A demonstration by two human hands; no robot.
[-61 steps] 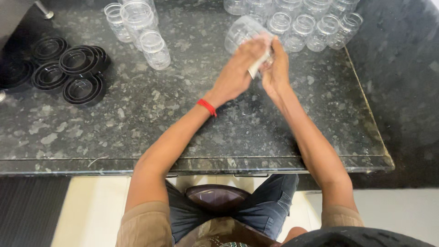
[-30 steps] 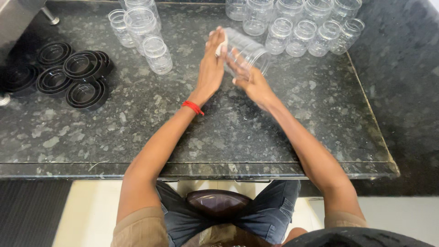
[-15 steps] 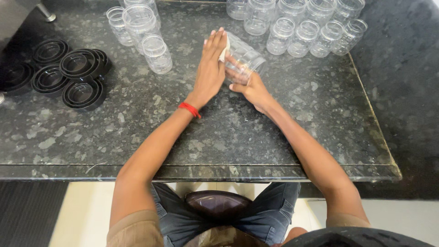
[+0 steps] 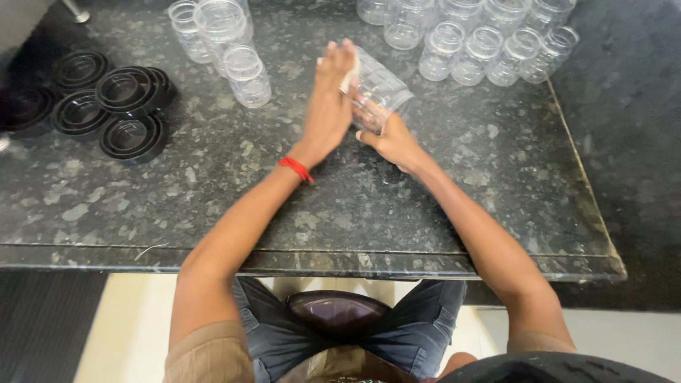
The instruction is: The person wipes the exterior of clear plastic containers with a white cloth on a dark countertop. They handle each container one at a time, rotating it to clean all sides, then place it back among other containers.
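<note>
One dark speckled stone tabletop (image 4: 369,206) carried everything in view. Beneath its near edge showed the person's lap and a brown stool seat (image 4: 337,312). Both forearms reached across the stone to its far middle. At the far right stood a cluster of clear jars (image 4: 482,42), upright and close together; a smaller group of jars (image 4: 227,42) stood at the far left. Black lids (image 4: 106,103) lay nested and overlapping near the left edge, well apart from both groups. Between the hands, a single clear jar (image 4: 379,85) was held tilted above the tabletop, its mouth toward the lower right. Left hand (image 4: 330,103), fingers straight and together, lay flat against the jar's left side, pressing a small white piece (image 4: 349,76) to the wall. Right hand (image 4: 390,138) was curled around the jar from below near its mouth. A red band (image 4: 296,169) circled the left wrist.
</note>
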